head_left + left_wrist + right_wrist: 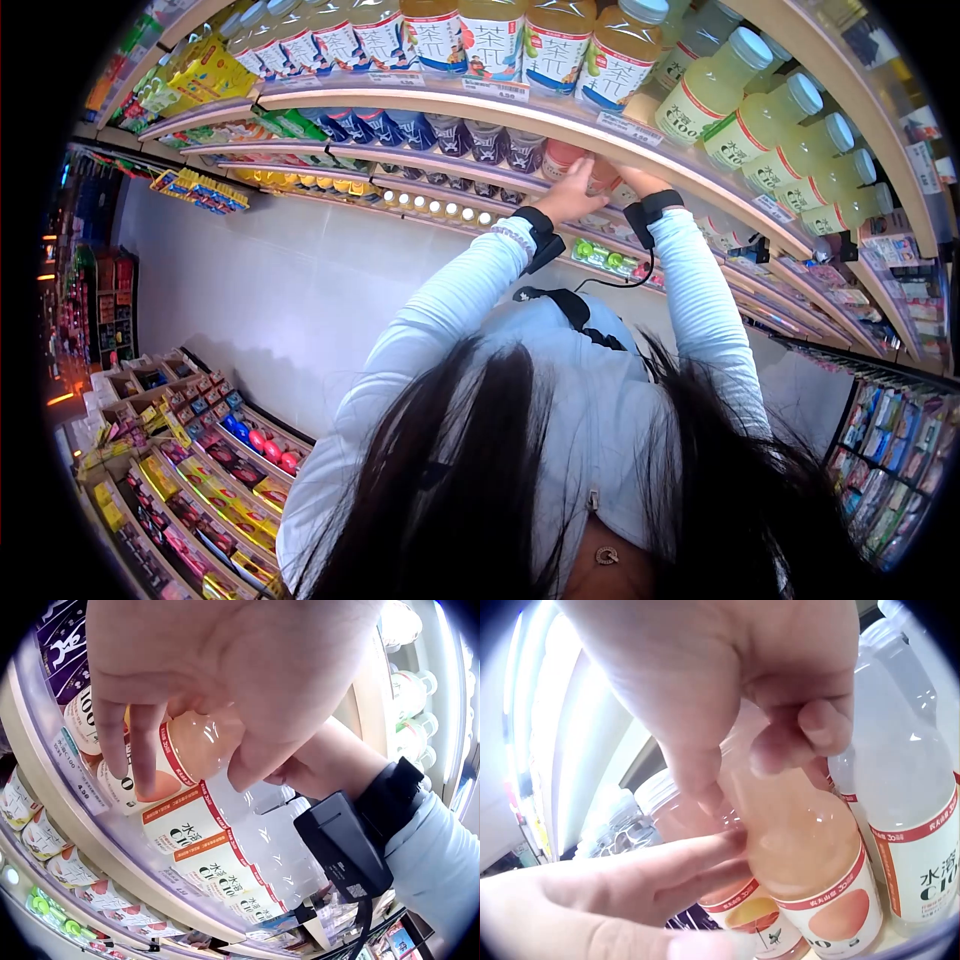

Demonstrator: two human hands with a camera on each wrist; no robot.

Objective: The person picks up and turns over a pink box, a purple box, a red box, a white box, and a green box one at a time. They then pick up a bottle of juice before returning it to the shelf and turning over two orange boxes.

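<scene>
The peach-coloured bottle [806, 840] stands directly beneath your right hand [735, 675], its cap hidden from you, close to the front edge of the shelf [124, 832]. Your right thumb and curled fingers pinch its upper part from both sides. Your left hand [225, 660] comes in from the left with fingers spread and nearly straight, touching the bottle's side, the thumb standing apart from them. Just left of your bottle, along the same edge, is another bottle with a fruit label [761, 919]; to the right you have a row of pale bottles [907, 765]. Tea bottles [490, 40] line the shelf above. Below you spreads the pale floor [230, 280], with a display of packaged goods [190, 470] at lower left and a rack [890, 460] at lower right.
</scene>
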